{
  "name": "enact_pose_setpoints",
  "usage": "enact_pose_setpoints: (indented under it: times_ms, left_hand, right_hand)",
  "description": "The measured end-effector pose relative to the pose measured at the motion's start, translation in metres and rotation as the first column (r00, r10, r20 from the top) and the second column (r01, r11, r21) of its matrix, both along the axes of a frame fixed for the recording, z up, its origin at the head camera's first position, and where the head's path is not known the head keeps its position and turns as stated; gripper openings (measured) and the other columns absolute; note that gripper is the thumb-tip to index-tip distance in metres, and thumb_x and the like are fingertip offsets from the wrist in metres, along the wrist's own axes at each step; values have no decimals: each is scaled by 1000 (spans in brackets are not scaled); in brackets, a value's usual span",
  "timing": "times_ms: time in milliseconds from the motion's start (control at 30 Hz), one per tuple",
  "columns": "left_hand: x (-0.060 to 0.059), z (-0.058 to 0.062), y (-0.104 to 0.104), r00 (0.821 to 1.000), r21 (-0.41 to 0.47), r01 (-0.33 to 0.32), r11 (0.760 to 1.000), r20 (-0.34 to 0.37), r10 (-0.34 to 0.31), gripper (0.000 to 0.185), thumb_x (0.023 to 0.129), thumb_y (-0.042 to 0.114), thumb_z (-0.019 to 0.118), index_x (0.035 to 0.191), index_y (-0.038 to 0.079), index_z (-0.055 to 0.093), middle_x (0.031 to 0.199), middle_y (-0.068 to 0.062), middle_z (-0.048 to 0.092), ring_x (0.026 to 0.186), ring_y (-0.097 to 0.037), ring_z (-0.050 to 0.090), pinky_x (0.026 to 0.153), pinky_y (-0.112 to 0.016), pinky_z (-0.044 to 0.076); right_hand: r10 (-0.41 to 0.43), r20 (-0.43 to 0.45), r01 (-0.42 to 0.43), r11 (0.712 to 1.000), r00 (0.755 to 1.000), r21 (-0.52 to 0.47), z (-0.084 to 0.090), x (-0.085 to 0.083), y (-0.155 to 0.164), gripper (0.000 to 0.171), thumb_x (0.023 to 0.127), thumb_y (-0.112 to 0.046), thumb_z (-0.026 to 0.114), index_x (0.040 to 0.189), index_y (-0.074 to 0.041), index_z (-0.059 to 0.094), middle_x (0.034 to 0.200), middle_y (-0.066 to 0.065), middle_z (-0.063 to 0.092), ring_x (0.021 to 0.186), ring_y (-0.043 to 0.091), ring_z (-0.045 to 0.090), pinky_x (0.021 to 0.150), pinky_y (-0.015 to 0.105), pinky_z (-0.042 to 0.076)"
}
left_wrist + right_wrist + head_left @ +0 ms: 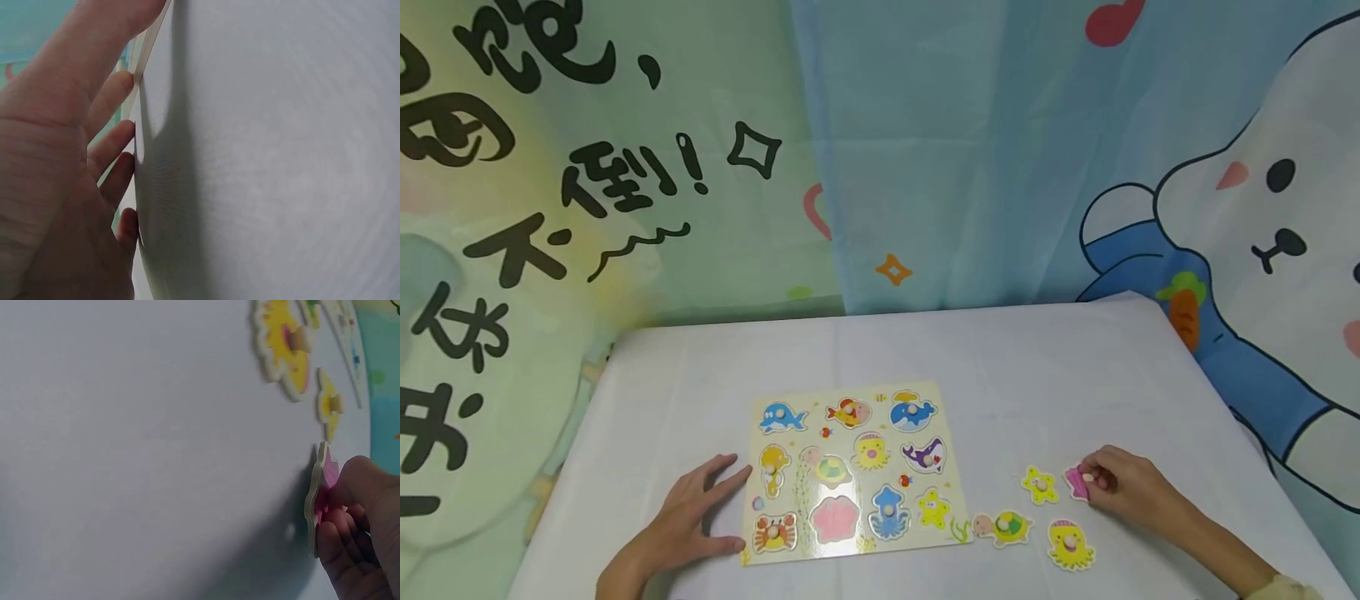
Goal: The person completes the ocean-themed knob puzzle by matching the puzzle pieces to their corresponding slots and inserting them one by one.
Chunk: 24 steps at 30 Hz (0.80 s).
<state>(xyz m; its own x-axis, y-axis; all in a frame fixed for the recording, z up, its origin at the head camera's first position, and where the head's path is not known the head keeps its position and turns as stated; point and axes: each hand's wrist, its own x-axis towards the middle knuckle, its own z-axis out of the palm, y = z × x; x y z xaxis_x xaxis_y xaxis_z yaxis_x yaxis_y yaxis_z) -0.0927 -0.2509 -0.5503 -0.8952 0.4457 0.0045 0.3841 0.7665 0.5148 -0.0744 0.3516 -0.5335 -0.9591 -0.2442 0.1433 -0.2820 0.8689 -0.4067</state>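
Observation:
A wooden peg puzzle board (790,483) with sea animals lies flat on the table. My left hand (681,518) rests at its left edge, fingers spread, with thumb and index fingertips at the edge. In the left wrist view that hand (69,150) is extended along the white cloth. Over to the right, my right hand (1126,487) pinches a pink puzzle piece (1077,483) between thumb and fingers. The right wrist view shows this pink piece (326,481) tilted on edge, its front partly hidden by the fingers.
Beside the board's right edge lie a yellow star piece (1040,485), a turtle piece (1011,528) and a yellow octopus piece (1071,546), each with a knob. A white cloth (1000,358) covers the table. Behind hangs a printed curtain (940,167).

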Motion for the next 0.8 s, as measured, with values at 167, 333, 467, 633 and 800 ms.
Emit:
enact_pose_setpoints:
  times_ms: [167, 333, 467, 633, 800]
  left_hand:
    - [-1, -1, 1, 1000, -15, 4, 1000, -13, -5, 89, 66, 62, 79, 142, 25, 50, 148, -14, 41, 132, -40, 38, 101, -58, 30]
    - [-1, -1, 1, 1000, -19, 0, 1000, -12, 0, 89, 65, 61, 79, 141, 24, 51, 147, -14, 42, 132, -40, 38, 101, -60, 32]
    - [0, 0, 1, 1000, -19, -5, 1000, 1, 5, 90, 65, 62, 79, 141, 25, 51, 148, -14, 41, 132, -41, 38, 101, -62, 33]
    - [-1, -1, 0, 1000, -16, -5, 1000, 3, 5, 90, 65, 62, 79, 142, 26, 50, 148, -13, 41, 132, -41, 38, 101, -62, 32]
    - [-2, -3, -1, 1000, -5, 9, 1000, -24, -9, 89, 66, 61, 79, 142, 24, 50, 148, -14, 41, 132, -40, 38, 100, -57, 30]
  right_hand:
    - [55, -80, -60, 997, 995, -55, 11, -6, -16, 29, 63, 4, 82, 84, -9, 67, 75, -13, 51, 67, -8, 40, 53, 13, 41]
    - [202, -160, -227, 961, 966, -159, 24, -9, -68, 28, 64, 6, 78, 85, -9, 67, 77, -10, 56, 67, -6, 44, 54, 10, 40]
    - [282, -120, -302, 929, 952, -212, 38, -11, -127, 23, 69, 4, 75, 86, -9, 68, 78, -6, 58, 68, -4, 46, 56, 9, 43]
    - [405, -104, -418, 879, 908, -228, 48, -11, -200, 16, 73, 1, 73, 85, -8, 68, 76, -4, 57, 69, -4, 47, 59, 5, 43]
    - [505, -64, -507, 842, 861, -182, 42, -8, -254, 7, 79, -5, 73, 83, -7, 68, 74, -2, 56, 66, -6, 39, 57, 0, 34]
